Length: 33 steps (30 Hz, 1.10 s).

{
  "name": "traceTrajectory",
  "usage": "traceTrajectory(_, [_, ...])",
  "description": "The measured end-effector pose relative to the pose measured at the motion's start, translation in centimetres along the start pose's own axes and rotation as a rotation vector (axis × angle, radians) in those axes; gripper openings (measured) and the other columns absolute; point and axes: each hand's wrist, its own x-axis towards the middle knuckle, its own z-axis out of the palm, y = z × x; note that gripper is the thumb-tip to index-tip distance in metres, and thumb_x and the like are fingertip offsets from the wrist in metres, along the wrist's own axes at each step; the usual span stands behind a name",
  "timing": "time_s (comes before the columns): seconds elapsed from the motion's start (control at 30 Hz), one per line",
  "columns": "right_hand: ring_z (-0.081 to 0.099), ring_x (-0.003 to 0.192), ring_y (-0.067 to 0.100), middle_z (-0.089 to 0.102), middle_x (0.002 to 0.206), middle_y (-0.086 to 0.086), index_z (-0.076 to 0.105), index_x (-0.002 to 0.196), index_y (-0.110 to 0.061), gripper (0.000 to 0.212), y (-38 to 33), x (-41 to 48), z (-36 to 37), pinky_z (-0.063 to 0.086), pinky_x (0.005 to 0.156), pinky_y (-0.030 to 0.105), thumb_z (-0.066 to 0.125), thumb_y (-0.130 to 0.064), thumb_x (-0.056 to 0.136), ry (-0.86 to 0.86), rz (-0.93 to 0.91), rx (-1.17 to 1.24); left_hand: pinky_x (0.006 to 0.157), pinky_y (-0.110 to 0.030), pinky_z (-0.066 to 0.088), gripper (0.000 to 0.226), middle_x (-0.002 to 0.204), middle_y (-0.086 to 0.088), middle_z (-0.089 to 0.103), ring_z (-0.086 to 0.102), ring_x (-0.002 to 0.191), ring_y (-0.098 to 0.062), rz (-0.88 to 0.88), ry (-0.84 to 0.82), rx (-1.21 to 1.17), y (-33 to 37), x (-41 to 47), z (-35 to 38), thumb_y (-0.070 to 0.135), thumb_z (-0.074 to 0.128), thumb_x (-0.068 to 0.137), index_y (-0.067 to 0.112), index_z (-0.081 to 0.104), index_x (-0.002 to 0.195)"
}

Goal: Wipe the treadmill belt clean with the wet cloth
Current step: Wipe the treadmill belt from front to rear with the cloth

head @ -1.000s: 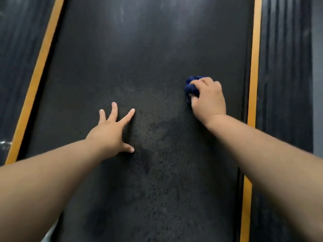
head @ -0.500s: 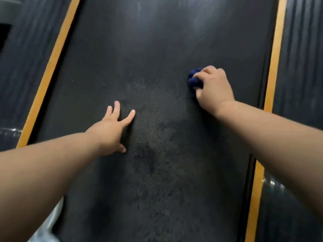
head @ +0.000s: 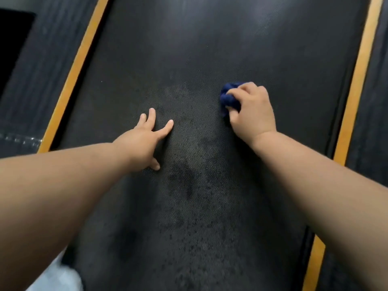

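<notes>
The whole view is filled by a treadmill deck seen from above, with the black textured treadmill belt (head: 210,49) running up the middle.

At far left lies the dark ribbed left side rail (head: 48,66), bordered on its inner edge by the left orange stripe (head: 73,74). A pale, blurred object (head: 56,278) shows at the lower left corner; it cannot be identified.

The left hand (head: 142,141) rests palm-down on the belt, left of centre. Its fingers (head: 152,118) are straight and spread wide, and it holds nothing. It appears to serve as a brace.

Between the hands and toward the near end, the belt carries a dark mottled patch (head: 189,185) with scattered specks. This reads as moisture or smeared dirt; which of the two cannot be told.

Right of centre, the blue cloth (head: 228,99) is bunched into a wad and pressed against the belt. The right hand (head: 254,114) grips it, fingers curled round the wad so that only its left part shows.

At far right, the right orange stripe (head: 357,80) and the right side rail (head: 378,101) border the belt.

Progress, as a judgement: wiping is under way but early to midway. The central zone looks worked. The far end shows pale dull streaks, and the strips along both orange stripes look untreated; these areas are left to wipe.
</notes>
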Motion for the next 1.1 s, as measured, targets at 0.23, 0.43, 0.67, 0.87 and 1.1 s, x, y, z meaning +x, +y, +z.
traceTrajectory(0.23, [0.049, 0.082, 0.029, 0.058, 0.095, 0.004, 0.063, 0.090, -0.018, 0.025, -5.1, -10.7, 0.7, 0.047, 0.068, 0.040, 0.048, -0.025, 0.072, -0.330, -0.331, 0.050, 0.108, -0.043, 0.032, 0.120, 0.152, -0.013, -0.032, -0.016, 0.144, -0.032, -0.004, 0.001, 0.029, 0.2, 0.1, -0.1, 0.036, 0.081, 0.071, 0.038, -0.011, 0.149])
traceTrajectory(0.43, [0.053, 0.081, 0.031, 0.062, 0.099, 0.006, 0.067, 0.096, -0.017, 0.025, -1.8, -5.6, 0.1, 0.050, 0.069, 0.042, 0.056, -0.024, 0.075, -0.221, -0.362, 0.006, 0.109, -0.043, 0.031, 0.120, 0.152, -0.011, -0.032, -0.017, 0.144, -0.031, -0.010, -0.009, -0.018, 0.1, 0.1, 0.0, 0.031, 0.081, 0.071, 0.041, -0.010, 0.148])
traceTrajectory(0.67, [0.051, 0.094, 0.035, 0.058, 0.108, 0.011, 0.067, 0.097, -0.015, 0.022, -1.7, -1.4, -0.1, 0.049, 0.080, 0.045, 0.059, -0.021, 0.078, -0.123, -0.096, -0.126, 0.109, -0.048, 0.035, 0.121, 0.153, -0.009, -0.031, -0.015, 0.145, -0.028, -0.053, 0.006, -0.034, 0.5, -0.4, -0.1, 0.029, 0.082, 0.071, 0.043, -0.010, 0.147])
traceTrajectory(0.87, [0.052, 0.078, 0.025, 0.060, 0.092, 0.001, 0.066, 0.093, -0.021, 0.025, -5.3, -10.5, 1.4, 0.048, 0.064, 0.037, 0.049, -0.030, 0.076, -0.398, -0.453, 0.040, 0.101, -0.053, 0.038, 0.135, 0.156, -0.007, -0.022, -0.005, 0.144, -0.040, -0.220, 0.074, -0.074, 0.5, -0.9, -0.3, 0.046, 0.087, 0.057, 0.043, -0.014, 0.146])
traceTrajectory(1.1, [0.048, 0.103, 0.034, 0.052, 0.115, 0.011, 0.066, 0.109, -0.014, 0.027, -4.0, 1.0, 0.7, 0.048, 0.085, 0.043, 0.055, -0.024, 0.087, -0.143, 0.002, -0.189, 0.100, -0.055, 0.042, 0.137, 0.157, -0.009, -0.016, 0.003, 0.143, -0.043, -0.166, 0.059, -0.006, -0.6, -0.4, -0.2, 0.060, 0.083, 0.053, 0.043, -0.016, 0.146])
